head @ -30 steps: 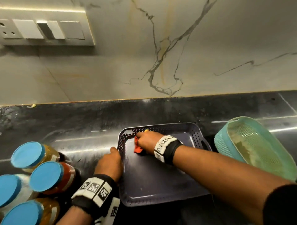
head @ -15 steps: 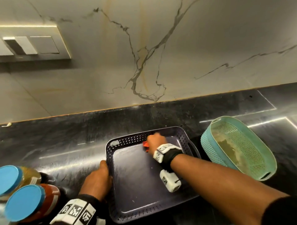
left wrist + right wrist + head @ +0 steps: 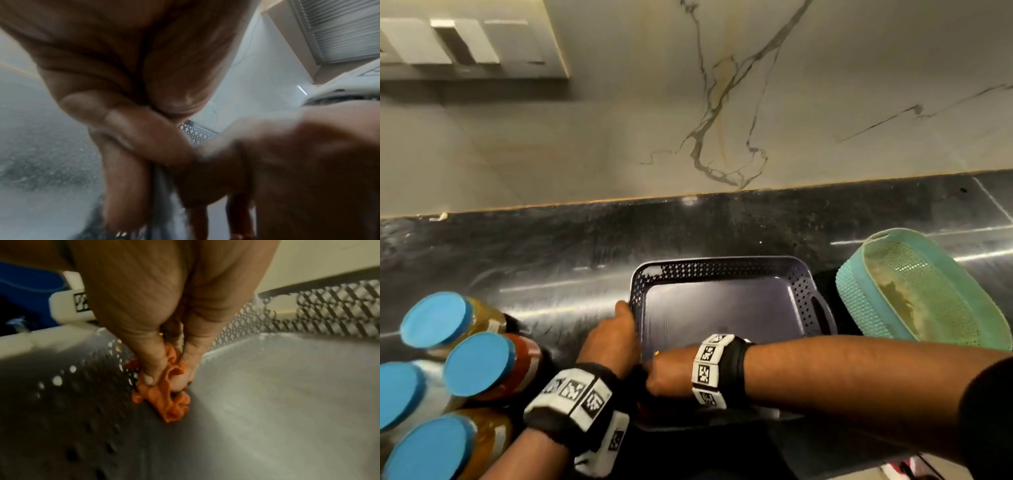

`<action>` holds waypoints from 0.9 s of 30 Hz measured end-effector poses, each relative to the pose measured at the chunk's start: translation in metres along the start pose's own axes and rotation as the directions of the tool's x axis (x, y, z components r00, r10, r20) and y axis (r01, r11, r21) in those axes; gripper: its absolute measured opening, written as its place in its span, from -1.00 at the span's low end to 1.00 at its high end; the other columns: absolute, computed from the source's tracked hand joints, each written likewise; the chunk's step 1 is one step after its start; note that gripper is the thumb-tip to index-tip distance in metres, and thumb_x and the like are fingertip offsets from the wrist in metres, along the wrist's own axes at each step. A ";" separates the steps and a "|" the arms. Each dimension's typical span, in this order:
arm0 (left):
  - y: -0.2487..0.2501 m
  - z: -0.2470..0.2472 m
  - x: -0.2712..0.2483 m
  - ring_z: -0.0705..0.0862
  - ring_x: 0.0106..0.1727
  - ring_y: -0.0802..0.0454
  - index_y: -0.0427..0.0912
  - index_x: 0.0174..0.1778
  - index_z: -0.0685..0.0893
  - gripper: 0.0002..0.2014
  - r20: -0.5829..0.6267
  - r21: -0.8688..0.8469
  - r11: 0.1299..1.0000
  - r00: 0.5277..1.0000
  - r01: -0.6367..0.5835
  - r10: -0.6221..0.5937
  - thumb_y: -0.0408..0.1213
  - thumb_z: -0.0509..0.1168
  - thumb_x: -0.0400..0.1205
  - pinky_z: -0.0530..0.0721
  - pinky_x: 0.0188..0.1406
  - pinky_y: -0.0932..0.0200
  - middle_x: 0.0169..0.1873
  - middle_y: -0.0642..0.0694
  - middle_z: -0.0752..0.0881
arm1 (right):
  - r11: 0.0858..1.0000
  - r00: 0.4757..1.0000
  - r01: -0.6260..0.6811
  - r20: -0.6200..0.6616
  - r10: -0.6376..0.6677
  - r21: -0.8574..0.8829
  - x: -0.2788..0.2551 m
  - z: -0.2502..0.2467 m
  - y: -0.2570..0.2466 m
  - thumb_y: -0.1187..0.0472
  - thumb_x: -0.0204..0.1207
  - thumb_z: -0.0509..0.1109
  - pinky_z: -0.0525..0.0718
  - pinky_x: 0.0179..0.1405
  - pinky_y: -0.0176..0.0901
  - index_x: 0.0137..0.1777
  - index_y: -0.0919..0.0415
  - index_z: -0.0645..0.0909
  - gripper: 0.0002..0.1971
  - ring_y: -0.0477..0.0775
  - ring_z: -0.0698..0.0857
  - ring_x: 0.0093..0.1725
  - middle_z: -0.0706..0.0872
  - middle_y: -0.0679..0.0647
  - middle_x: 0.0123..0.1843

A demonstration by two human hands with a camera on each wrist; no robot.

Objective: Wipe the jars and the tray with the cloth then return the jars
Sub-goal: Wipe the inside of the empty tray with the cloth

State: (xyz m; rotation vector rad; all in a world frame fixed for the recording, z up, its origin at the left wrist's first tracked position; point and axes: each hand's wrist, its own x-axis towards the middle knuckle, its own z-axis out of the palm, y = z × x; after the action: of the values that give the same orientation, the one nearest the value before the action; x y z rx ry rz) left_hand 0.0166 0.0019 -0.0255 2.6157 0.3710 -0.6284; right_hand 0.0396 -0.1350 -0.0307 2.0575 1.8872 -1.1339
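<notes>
A purple-grey perforated tray (image 3: 722, 308) lies on the black counter. My left hand (image 3: 616, 337) grips its left rim; the left wrist view shows the fingers (image 3: 127, 128) curled beside the tray's lattice wall (image 3: 195, 133). In the tray's near left corner is my right hand (image 3: 671, 373). In the right wrist view that right hand (image 3: 166, 378) pinches a crumpled orange cloth (image 3: 164, 400) against the foot of the tray wall (image 3: 82, 402). From the head view the cloth is hidden. Several jars with blue lids (image 3: 479, 363) stand at the left, off the tray.
A teal mesh basket (image 3: 928, 291) leans right of the tray. The marble backsplash (image 3: 756, 102) rises behind the counter (image 3: 551, 246), with a switch panel (image 3: 465, 41) at upper left. The jars crowd the near left corner.
My right hand has dragged the cloth from the tray's far edge to its near left corner. The left hand has stayed on the left rim.
</notes>
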 end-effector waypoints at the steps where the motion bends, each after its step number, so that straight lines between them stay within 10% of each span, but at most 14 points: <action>1: -0.002 0.002 -0.002 0.72 0.16 -0.41 -0.17 0.03 0.25 -0.83 -0.003 0.008 1.000 1.000 0.003 -0.003 -0.37 0.15 0.66 0.58 0.03 -0.09 0.09 -0.41 0.74 | 0.998 0.999 0.040 0.003 -0.040 -0.044 -0.001 -0.001 -0.005 0.46 0.57 0.36 0.72 -0.17 0.14 -0.06 0.60 0.71 -0.85 0.47 0.75 -0.16 0.73 0.49 -0.14; 8: 0.000 0.005 -0.005 0.72 0.15 -0.41 -0.17 0.09 0.28 -0.82 -0.026 0.037 0.999 1.000 0.018 -0.017 -0.42 0.14 0.65 0.60 0.04 -0.12 0.08 -0.40 0.75 | 0.966 0.971 -0.237 -0.021 0.240 0.101 -0.009 0.017 -0.025 0.06 0.73 0.18 0.65 0.17 0.22 0.44 0.16 0.50 -0.64 0.45 0.70 0.22 0.67 0.38 0.27; 13: -0.004 0.006 -0.004 0.73 0.13 -0.40 -0.22 0.23 0.34 -0.77 -0.028 0.046 0.999 1.000 -0.003 0.005 -0.40 0.14 0.68 0.56 -0.01 -0.09 0.09 -0.40 0.75 | 0.951 0.950 -0.305 -0.062 0.307 0.048 -0.013 -0.005 0.005 0.07 0.62 0.29 0.67 0.21 0.07 0.27 0.14 0.56 -0.72 0.33 0.70 0.21 0.70 0.29 0.25; 20: -0.006 0.006 -0.003 0.73 0.11 -0.38 -0.25 0.22 0.35 -0.81 -0.022 -0.005 1.000 1.000 -0.015 0.015 -0.40 0.14 0.71 0.50 -0.08 -0.04 0.10 -0.41 0.75 | 0.816 0.746 -0.572 -0.359 0.562 0.088 -0.016 -0.032 0.089 0.02 0.59 0.45 0.57 -0.05 -0.13 0.10 0.14 0.77 -0.77 0.27 0.72 0.11 0.73 0.21 0.08; 24: -0.004 0.004 -0.004 0.71 0.13 -0.41 -0.22 0.10 0.30 -0.87 -0.019 -0.058 0.998 1.000 0.017 -0.018 -0.36 0.14 0.71 0.54 -0.01 -0.09 0.10 -0.42 0.73 | 0.942 0.888 -0.299 -0.316 0.333 0.153 0.010 -0.020 0.039 0.35 0.50 0.41 0.69 0.12 0.00 0.13 0.26 0.74 -0.77 0.28 0.72 0.13 0.76 0.25 0.14; 27: -0.004 0.003 -0.005 0.71 0.15 -0.41 -0.28 0.22 0.36 -0.81 -0.023 -0.036 0.999 0.999 0.026 -0.027 -0.37 0.13 0.72 0.61 0.08 -0.14 0.13 -0.41 0.73 | 0.997 0.985 -0.031 -0.171 0.019 -0.068 -0.003 0.023 0.019 0.35 0.54 0.41 0.74 -0.13 0.05 -0.03 0.41 0.75 -0.87 0.32 0.76 -0.12 0.76 0.30 -0.03</action>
State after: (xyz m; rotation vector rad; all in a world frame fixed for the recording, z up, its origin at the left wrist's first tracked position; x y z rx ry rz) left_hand 0.0096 0.0028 -0.0268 2.5901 0.4209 -0.5947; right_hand 0.0465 -0.1541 -0.0525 2.1955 1.9390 -0.8970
